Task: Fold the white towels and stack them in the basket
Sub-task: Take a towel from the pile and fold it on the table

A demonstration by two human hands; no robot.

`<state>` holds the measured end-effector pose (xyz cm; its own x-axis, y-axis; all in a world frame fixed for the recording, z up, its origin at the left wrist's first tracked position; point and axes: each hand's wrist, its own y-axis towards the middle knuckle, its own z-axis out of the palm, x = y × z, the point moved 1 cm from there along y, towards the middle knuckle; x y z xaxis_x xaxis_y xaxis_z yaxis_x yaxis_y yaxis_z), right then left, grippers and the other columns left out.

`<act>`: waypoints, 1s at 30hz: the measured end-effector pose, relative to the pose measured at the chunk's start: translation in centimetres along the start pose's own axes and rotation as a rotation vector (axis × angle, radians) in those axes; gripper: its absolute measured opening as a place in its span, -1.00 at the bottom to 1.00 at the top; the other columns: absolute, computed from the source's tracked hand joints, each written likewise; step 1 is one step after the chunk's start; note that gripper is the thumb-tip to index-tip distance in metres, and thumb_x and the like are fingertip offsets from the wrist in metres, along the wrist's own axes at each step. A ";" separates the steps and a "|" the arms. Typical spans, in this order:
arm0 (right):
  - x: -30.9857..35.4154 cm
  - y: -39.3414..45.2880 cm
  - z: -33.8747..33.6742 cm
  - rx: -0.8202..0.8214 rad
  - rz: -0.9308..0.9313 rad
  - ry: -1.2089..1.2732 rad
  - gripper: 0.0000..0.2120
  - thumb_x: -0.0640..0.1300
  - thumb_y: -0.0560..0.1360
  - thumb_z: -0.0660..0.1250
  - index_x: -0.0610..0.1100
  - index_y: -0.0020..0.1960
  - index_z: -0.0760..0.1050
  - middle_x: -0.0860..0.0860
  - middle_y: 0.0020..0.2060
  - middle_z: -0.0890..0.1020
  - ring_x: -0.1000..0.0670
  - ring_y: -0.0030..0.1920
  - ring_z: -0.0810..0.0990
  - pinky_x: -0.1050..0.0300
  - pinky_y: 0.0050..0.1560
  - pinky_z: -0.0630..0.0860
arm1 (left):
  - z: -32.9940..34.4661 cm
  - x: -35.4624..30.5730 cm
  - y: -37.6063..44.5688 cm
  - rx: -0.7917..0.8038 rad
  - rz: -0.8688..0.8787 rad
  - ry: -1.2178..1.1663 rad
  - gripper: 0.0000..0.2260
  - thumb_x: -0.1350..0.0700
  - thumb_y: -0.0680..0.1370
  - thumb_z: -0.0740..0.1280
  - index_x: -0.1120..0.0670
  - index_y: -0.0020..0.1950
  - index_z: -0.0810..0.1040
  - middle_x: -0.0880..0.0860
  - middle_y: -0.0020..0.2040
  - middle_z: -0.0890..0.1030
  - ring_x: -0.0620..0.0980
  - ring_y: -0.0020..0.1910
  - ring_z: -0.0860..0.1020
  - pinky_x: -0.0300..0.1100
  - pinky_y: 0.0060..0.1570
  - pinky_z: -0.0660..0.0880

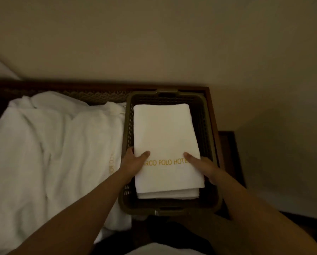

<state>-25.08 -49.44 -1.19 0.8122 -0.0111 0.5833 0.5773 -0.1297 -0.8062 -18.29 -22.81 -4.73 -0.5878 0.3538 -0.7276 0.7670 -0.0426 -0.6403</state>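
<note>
A folded white towel [165, 133] with gold lettering lies on top of other folded towels inside a dark olive plastic basket [207, 129]. My left hand [133, 162] grips the towel's left edge, thumb on top and fingers hidden under the cloth. My right hand [201, 166] grips the right edge the same way, thumb lying over the lettering. Loose unfolded white towels [52, 144] are spread out to the left of the basket.
The basket and loose towels rest on a dark wooden surface [212, 107] with a raised rim, set against a beige wall [154, 43]. More white cloth [163, 250] shows at the bottom edge. The room is dim.
</note>
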 end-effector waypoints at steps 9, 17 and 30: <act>-2.0 -1.4 -0.6 -0.009 -0.189 0.086 -0.61 0.12 0.47 0.46 -0.06 0.20 0.62 0.07 0.02 0.73 0.08 0.00 0.72 0.27 -0.11 0.62 | 1.3 2.5 -3.2 -0.089 0.112 0.008 -0.47 -0.18 0.46 0.51 -0.03 0.35 0.46 -0.13 0.15 0.63 -0.14 0.11 0.61 -0.16 0.06 0.58; -7.8 -1.4 0.9 -0.198 -0.151 -0.230 -0.49 0.29 0.51 0.36 -0.01 0.31 0.56 0.06 0.14 0.67 0.05 0.07 0.62 0.15 0.06 0.52 | 2.2 5.1 -4.8 -0.020 0.025 0.085 -0.47 -0.12 0.56 0.42 -0.01 0.44 0.33 -0.10 0.20 0.56 -0.04 0.17 0.56 -0.13 0.15 0.47; -1.2 -2.3 12.2 -0.464 -0.795 -0.814 -0.37 -0.12 0.39 0.39 0.02 0.42 0.30 -0.13 0.53 0.18 -0.16 0.47 0.23 -0.32 0.39 0.20 | -4.7 1.7 -6.9 -0.183 0.277 0.173 -0.59 0.12 0.60 0.36 -0.03 0.45 0.40 -0.12 0.31 0.51 -0.15 0.10 0.57 -0.26 0.07 0.53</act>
<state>-26.36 -37.00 -1.28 0.1599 0.8327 0.5301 0.9860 -0.1601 -0.0458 -23.41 -17.53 -0.37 -0.3111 0.5056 -0.8047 0.9335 0.0036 -0.3586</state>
